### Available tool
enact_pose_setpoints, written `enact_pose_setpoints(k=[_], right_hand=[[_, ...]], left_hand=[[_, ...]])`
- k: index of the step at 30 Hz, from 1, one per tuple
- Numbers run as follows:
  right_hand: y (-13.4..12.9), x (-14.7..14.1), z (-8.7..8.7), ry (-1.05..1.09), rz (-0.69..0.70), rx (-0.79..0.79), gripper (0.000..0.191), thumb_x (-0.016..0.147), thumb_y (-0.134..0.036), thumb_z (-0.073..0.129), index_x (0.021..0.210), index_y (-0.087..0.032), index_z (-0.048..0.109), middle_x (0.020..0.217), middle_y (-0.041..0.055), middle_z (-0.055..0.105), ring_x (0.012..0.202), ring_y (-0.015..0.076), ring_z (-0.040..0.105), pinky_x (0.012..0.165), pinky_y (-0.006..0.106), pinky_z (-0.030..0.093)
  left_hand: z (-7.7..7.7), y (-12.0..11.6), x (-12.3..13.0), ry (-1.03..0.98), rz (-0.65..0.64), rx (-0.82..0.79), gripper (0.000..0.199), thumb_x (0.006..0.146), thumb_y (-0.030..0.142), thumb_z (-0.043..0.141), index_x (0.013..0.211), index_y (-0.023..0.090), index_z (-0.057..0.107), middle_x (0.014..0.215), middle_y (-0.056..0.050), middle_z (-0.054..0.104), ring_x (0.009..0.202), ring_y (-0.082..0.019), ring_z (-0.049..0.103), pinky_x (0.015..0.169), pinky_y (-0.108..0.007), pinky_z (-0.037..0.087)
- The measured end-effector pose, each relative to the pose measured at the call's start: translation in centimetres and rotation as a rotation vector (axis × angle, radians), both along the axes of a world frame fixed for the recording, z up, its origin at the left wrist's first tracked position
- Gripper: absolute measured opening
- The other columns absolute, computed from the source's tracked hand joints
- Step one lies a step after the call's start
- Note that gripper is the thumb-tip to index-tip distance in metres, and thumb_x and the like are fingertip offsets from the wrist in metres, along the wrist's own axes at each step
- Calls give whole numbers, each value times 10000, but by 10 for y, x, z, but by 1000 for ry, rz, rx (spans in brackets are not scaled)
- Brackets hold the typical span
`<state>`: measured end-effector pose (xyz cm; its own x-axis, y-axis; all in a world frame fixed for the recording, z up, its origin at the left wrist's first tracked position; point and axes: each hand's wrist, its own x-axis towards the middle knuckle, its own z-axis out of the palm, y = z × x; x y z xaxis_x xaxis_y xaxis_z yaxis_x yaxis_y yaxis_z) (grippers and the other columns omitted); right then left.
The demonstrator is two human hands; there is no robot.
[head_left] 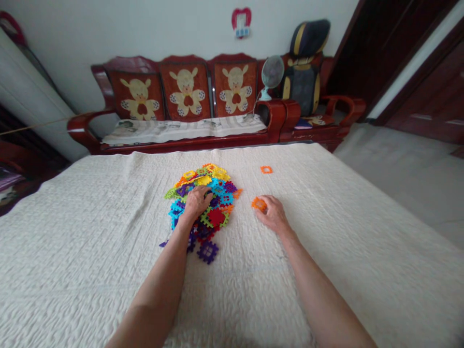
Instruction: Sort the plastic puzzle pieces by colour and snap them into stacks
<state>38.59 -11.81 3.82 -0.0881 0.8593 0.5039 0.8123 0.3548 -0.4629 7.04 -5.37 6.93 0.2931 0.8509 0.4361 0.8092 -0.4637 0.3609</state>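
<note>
A heap of colourful interlocking plastic tiles [216,217] with notched edges lies on the quilted cloth. My left hand [197,200] rests on the heap, thumb and fingers apart among the blue and purple tiles; its fingertips are partly hidden. To the right of the heap, my right hand [273,211] pinches an orange tile [258,203] between thumb and fingers, close above the cloth. A second orange square tile [266,169] with an open centre lies alone, farther back. One purple tile [208,252] sits at the heap's near edge.
A cream quilted cloth [326,251] covers the wide surface under the tiles. Behind its far edge stands a wooden sofa [177,142] with bear-patterned cushions [187,94]. A small fan [272,72] and a chair with a dark padded back [302,87] are at the back right.
</note>
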Motion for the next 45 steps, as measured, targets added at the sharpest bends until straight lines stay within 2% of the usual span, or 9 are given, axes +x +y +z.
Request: enact_pose_setpoints(k=[8,11,15,18,25,30,34,37,45], right_hand=[[0,-2,3,72,3,10,369,802,-280,605,1154,-174,643,1140,138,686,1068,277,632,980,439,487],[0,-2,3,78,7,11,370,810,-274,601,1165,-174,638,1145,135,683,1068,272,633,979,438,491],[1,-2,2,58,2,14,367,816,-276,611,1166,-169,638,1148,144,680,1075,280,630,983,448,490],[1,-1,0,52,11,28,353,808,-262,614,1150,-179,644,1138,138,683,1064,277,634,975,440,494],[3,1,-2,33,23,44,334,805,-273,607,1118,-171,664,1129,150,685,1045,280,641,965,444,501],[8,4,-8,25,30,73,331,799,-309,597,1095,-180,670,1119,143,689,1038,278,646,962,444,508],[8,7,-11,46,32,88,343,810,-357,581,1097,-190,663,1131,142,690,1060,283,645,976,458,507],[6,10,-11,63,44,82,345,818,-381,569,1097,-198,655,1152,142,690,1093,282,638,995,465,498],[1,14,-4,34,62,37,360,802,-402,534,1071,-190,645,1172,157,692,1108,282,633,1002,466,490]], left_hand=[[13,-6,2,25,-12,60,305,923,336,502,1118,216,704,1179,-91,703,1098,-232,651,1011,-391,518],[18,-13,29,89,-60,60,296,934,302,502,1141,213,694,1238,-103,678,1154,-240,622,1035,-401,494],[18,-17,84,280,-176,3,312,942,238,498,1209,215,658,1308,-108,628,1271,-263,537,1066,-436,446],[16,-11,106,419,-162,-33,307,947,198,472,1195,221,650,1312,-118,602,1306,-289,489,1054,-479,430],[24,6,83,477,-71,-84,299,953,191,442,1152,225,662,1247,-123,598,1253,-295,483,1027,-512,406],[36,-13,68,441,-50,-95,292,984,263,413,1099,202,675,1231,-113,618,1271,-294,467,1038,-509,390],[26,-51,58,433,-142,-21,326,974,384,461,1171,225,666,1356,-109,577,1344,-317,416,1076,-525,357],[14,-72,52,461,-145,-28,382,955,430,487,1241,239,652,1382,-113,571,1356,-343,413,1075,-541,360],[7,-76,49,487,-101,-4,414,991,420,405,1295,257,635,1414,-91,570,1259,-297,519,1027,-476,423]])
